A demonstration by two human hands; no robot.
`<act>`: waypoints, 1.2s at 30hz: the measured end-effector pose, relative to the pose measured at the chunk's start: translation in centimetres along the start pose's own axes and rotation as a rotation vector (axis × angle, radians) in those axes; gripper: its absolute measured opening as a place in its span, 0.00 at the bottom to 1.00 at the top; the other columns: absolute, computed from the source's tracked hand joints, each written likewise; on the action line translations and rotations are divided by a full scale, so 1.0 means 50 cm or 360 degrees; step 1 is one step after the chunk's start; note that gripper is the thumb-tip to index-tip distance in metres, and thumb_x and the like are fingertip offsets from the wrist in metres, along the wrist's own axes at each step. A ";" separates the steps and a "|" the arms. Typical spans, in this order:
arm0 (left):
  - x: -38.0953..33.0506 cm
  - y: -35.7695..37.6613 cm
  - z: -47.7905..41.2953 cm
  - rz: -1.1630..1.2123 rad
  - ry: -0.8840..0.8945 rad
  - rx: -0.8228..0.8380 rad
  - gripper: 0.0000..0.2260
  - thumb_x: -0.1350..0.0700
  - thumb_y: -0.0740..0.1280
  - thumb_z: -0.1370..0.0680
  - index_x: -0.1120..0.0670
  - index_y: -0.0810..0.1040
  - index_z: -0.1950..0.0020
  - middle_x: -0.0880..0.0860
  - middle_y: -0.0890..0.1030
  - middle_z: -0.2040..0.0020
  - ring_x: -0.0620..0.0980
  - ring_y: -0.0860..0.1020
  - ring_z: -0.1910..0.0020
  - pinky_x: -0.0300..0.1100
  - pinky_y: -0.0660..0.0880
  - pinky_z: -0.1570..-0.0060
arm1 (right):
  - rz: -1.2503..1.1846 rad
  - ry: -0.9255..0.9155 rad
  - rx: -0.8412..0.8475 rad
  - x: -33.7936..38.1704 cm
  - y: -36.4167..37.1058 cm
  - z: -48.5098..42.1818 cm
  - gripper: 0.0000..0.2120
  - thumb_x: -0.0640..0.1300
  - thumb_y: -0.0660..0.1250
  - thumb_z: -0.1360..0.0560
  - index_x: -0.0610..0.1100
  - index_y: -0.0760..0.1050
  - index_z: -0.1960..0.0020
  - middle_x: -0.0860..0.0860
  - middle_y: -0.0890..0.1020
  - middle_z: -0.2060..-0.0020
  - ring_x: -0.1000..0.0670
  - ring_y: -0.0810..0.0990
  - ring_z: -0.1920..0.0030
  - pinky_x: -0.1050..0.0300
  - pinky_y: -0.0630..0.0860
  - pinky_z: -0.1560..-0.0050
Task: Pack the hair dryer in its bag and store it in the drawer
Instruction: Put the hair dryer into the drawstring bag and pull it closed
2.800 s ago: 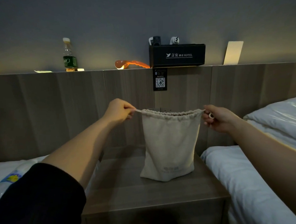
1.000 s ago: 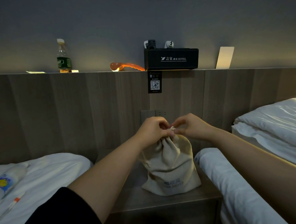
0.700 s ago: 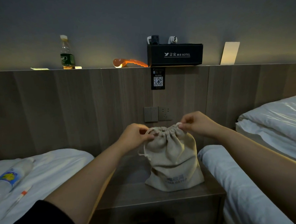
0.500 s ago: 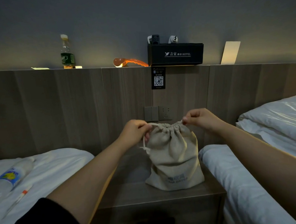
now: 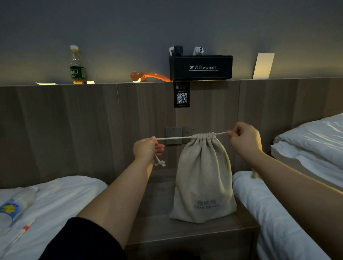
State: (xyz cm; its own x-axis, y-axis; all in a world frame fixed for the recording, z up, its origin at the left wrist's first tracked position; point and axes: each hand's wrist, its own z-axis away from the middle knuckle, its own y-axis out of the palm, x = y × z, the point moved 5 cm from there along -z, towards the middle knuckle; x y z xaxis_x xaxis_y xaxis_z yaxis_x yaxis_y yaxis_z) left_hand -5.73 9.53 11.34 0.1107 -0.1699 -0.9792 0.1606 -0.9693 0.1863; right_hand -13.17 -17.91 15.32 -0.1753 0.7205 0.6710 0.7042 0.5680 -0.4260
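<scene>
Head view looks down at a beige drawstring bag (image 5: 202, 179) standing upright on the wooden bench (image 5: 189, 229) between two white beds. Its mouth is gathered tight, and its front carries faint printed lettering. The hair dryer itself is not visible; the bag bulges as if filled, but what is inside cannot be told.

Both hands are closed on the drawstring (image 5: 173, 138). The left hand (image 5: 146, 149) pinches the cord out to the left of the bag, so that a taut length runs level from the fingers to the gathered mouth, with a knotted end dangling below the hand. The right hand (image 5: 244, 138) grips the short cord just beside the mouth on the right.

Behind, a wood headboard carries a ledge with a bottle (image 5: 77, 66) and a black hotel box (image 5: 201, 67).
</scene>
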 end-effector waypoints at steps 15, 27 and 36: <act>0.035 0.123 0.133 -0.0696 0.0664 0.0759 0.10 0.48 0.61 0.21 0.51 0.74 0.43 0.44 0.78 0.51 0.40 0.75 0.50 0.32 0.69 0.54 | -0.1363 0.0719 0.0719 0.018 0.058 0.054 0.15 0.43 0.52 0.19 0.35 0.74 0.53 0.38 0.82 0.60 0.43 0.83 0.61 0.47 0.81 0.54; 0.074 0.144 0.123 -0.0737 0.0444 0.0564 0.18 0.47 0.61 0.22 0.59 0.82 0.50 0.56 0.84 0.51 0.52 0.80 0.50 0.47 0.75 0.46 | -0.0453 0.0288 0.0930 -0.032 0.054 0.075 0.28 0.64 0.54 0.25 0.46 0.71 0.36 0.52 0.77 0.45 0.51 0.77 0.46 0.53 0.72 0.41; 0.170 0.134 0.082 -0.0688 -0.0254 0.0457 0.22 0.47 0.71 0.28 0.63 0.77 0.42 0.57 0.81 0.47 0.55 0.80 0.48 0.48 0.77 0.45 | 0.0069 0.0031 0.0798 -0.101 0.079 0.130 0.15 0.49 0.61 0.23 0.39 0.81 0.56 0.46 0.80 0.63 0.49 0.76 0.61 0.53 0.72 0.56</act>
State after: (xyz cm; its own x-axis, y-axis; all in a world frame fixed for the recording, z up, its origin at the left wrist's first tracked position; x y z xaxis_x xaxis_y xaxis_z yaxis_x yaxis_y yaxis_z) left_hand -7.77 0.88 3.96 -0.0599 0.2521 -0.9658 -0.1182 -0.9626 -0.2439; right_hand -13.97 -16.73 6.29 -0.1371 0.7427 0.6554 0.2924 0.6625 -0.6896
